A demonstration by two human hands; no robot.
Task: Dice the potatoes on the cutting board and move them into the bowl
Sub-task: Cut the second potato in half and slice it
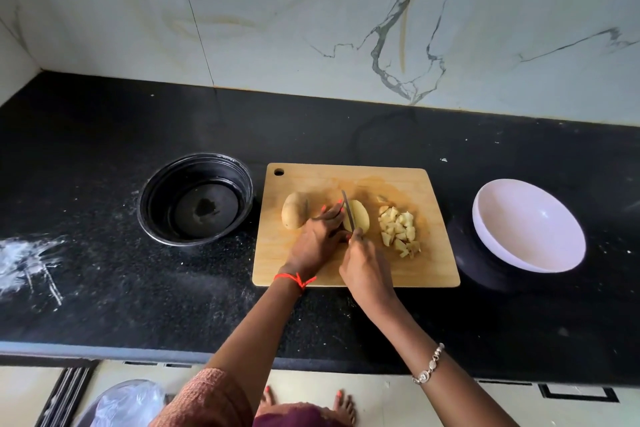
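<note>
- Grip check: found right hand [367, 267] curled round handle of knife [348, 210], blade laid lengthwise on potato half [360, 217].
- Found left hand [315, 243] clasping left side of potato half, fingertips just beside blade.
- Noted whole potato [294, 215] just left of left hand, on cutting board [398, 180].
- Logged diced pieces [398, 229] heaped right of blade, apart from both hands.
- Noted white bowl [530, 225] right of cutting board, black bowl [195, 199] left.
</note>
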